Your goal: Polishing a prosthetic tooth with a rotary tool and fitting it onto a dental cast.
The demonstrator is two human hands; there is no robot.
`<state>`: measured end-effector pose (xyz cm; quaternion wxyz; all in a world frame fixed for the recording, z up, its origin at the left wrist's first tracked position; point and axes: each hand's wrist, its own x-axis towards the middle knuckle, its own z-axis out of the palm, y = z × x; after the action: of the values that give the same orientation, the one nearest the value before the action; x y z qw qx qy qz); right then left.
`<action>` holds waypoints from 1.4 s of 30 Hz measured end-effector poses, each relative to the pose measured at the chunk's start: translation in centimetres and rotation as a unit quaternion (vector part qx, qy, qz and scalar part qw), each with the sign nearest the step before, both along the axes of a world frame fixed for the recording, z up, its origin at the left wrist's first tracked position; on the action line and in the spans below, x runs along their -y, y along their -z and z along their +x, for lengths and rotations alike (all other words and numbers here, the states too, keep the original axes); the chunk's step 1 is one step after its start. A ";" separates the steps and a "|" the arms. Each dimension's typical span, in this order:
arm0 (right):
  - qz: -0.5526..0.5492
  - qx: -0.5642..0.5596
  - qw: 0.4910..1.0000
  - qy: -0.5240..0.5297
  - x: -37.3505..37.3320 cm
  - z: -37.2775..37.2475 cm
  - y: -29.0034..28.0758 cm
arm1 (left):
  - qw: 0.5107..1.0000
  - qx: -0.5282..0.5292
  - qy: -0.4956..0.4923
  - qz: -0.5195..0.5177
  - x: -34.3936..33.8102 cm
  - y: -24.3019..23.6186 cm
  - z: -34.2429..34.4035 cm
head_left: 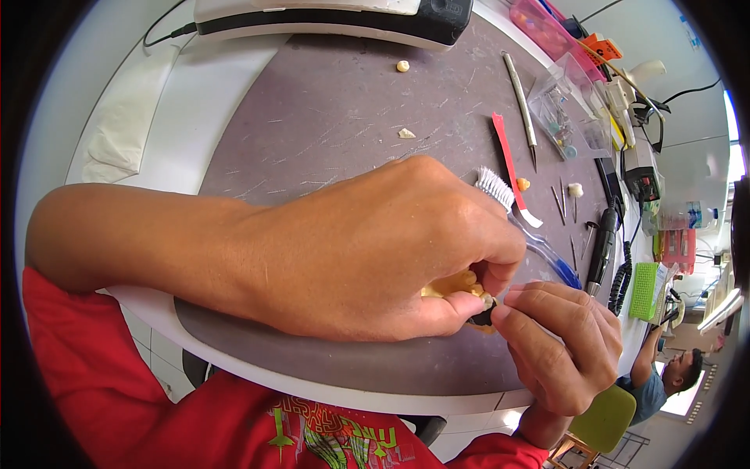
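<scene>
A person in a red shirt bends over a grey worktop [336, 117], both hands closed around a small yellowish piece [451, 283] held just above the near edge; the left hand [367, 258] wraps over it from the left, fingers curled and thumb pressed along its underside, so that most of it is hidden; the right hand [558, 344] meets it from the right, its grip pinched together on a small dark bit [483, 316] at the end of the piece, fingertips touching the left thumb; what the dark bit is cannot be told from here. The work looks to be in mid-course, judged by how things lie: the piece is in hand and not set down, and two small pale crumbs [403, 100] lie well apart up the worktop, perhaps offcuts; how much shaping is left cannot be told, since the piece is largely covered. Just beyond the left knuckles lies a white-bristled brush with a blue handle [519, 227]; beside it a red strip [506, 152], a slim metal pick [521, 98] and a dark handpiece [602, 248], none of them touched; a clear plastic box [564, 105] of small parts stands further right.
</scene>
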<state>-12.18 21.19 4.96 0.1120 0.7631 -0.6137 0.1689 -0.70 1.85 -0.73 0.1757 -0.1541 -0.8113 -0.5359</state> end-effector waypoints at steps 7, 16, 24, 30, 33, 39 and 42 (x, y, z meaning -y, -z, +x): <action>-0.023 0.108 0.993 0.038 -0.2 -0.5 0.2 | 0.999 0.041 0.011 -0.017 0.3 -0.6 0.1; -0.009 0.170 0.984 0.045 0.0 -0.1 1.5 | 0.998 0.046 0.022 -0.028 0.7 -0.5 0.4; -0.012 0.171 0.984 0.041 -0.2 -0.4 1.5 | 0.999 0.002 0.032 -0.015 0.5 -0.9 -0.1; -0.014 0.171 0.985 0.023 -0.1 -0.5 1.4 | 0.998 0.039 0.052 -0.017 0.4 -1.0 0.0; -0.001 0.168 0.986 0.021 -0.1 -0.8 1.1 | 0.999 0.014 0.041 -0.020 0.4 -0.7 -0.1; -0.004 0.122 0.992 0.043 -0.2 -0.4 1.1 | 0.999 0.012 0.042 -0.008 0.5 -0.4 -0.2; -0.007 0.097 0.995 0.036 -0.1 -0.1 0.9 | 0.998 0.036 0.049 -0.020 0.7 -0.7 -0.1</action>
<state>-12.29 21.33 4.02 0.0633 0.7197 -0.6475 0.2425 -0.78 1.19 -0.03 0.1170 -0.1781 -0.8189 -0.5329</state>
